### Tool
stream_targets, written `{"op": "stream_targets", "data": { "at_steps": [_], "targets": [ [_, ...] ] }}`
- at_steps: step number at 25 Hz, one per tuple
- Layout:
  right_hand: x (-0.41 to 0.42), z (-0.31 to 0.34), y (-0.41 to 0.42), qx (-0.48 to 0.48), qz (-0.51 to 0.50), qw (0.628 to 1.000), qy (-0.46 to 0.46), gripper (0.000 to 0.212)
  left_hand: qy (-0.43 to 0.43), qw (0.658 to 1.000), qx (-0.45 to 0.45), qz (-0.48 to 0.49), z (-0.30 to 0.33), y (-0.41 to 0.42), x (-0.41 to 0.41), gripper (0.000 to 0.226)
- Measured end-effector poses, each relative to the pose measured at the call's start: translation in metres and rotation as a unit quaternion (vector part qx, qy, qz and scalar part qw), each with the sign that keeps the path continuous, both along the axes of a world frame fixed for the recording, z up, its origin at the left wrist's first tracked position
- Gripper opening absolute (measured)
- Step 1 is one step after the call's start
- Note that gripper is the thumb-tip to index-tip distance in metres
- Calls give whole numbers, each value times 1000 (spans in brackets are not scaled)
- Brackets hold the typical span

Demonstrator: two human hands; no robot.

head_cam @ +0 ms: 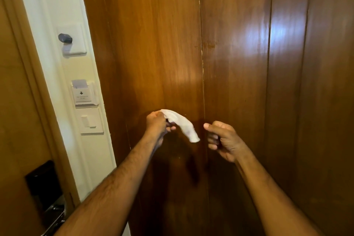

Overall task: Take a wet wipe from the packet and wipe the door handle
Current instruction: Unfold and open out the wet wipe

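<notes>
A white wet wipe (182, 124), still folded into a long strip, hangs in front of the brown wooden panels. My left hand (158, 123) grips its upper left end, and the free end droops down to the right. My right hand (222, 140) is a short way right of that free end, apart from it, with its fingers curled in and its thumb out, holding nothing. The door's metal handle (56, 210) shows under a black lock plate (43, 178) at the bottom left, partly behind my left forearm. No packet is in view.
Glossy wooden panels (239, 53) fill the view ahead and to the right. On the cream wall strip on the left are a plate with a dark knob (65, 38), a key-card holder (83, 93) and a light switch (89, 120). The door (17, 111) is at the far left.
</notes>
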State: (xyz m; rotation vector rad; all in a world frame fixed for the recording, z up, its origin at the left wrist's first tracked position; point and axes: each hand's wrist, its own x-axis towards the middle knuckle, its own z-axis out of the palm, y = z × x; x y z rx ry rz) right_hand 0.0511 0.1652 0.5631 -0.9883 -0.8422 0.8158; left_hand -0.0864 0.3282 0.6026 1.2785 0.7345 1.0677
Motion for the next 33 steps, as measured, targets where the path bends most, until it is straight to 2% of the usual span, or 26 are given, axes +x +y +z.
{"op": "stream_targets", "data": {
  "at_steps": [2, 4, 5, 8, 11, 13, 15, 17, 18, 21, 24, 26, 30, 33],
  "targets": [
    [11, -8, -5, -82, -47, 989, -112, 30, 20, 999, 9, 23, 4, 13, -10, 39],
    [9, -10, -4, -116, -81, 977, -160, 14, 62, 997, 50, 12, 6, 18, -16, 37],
    [4, -7, -1, -100, -90, 979, -154, 11, 88, 992, 85, -8, 7, 14, -16, 33],
    [-16, 8, 16, -17, -103, 982, -158, 24, 126, 973, 179, -71, 12, -6, -8, 27],
    [-32, 17, 32, 31, -132, 964, -228, 19, 113, 969, 189, -111, 17, -20, -1, 21],
    [-35, 18, 37, 42, -160, 968, -187, 9, 89, 970, 182, -132, 17, -24, -2, 19],
    [-34, 17, 41, 26, -190, 977, -90, 12, 61, 970, 179, -150, 15, -27, -6, 13],
    [-31, 17, 42, 6, -214, 977, -3, 14, 59, 961, 218, -162, 9, -27, -12, 3],
    [-31, 17, 42, 1, -211, 977, 25, 14, 71, 951, 253, -165, 5, -27, -15, 6],
    [-37, 22, 44, 10, -164, 985, 49, 18, 103, 923, 342, -143, -3, -28, -16, 12],
    [-42, 25, 46, -1, -182, 982, 51, 21, 125, 919, 363, -85, -3, -24, -12, 8],
    [-39, 25, 47, -26, -248, 967, 61, 12, 126, 931, 338, -53, -5, -20, -13, 10],
    [-20, 27, 36, -54, -321, 931, 168, 14, 19, 988, 146, -45, -8, -6, -27, 16],
    [-14, 24, 26, -52, -323, 925, 196, 9, -20, 994, 59, -86, -11, 3, -38, 13]
  ]
}}
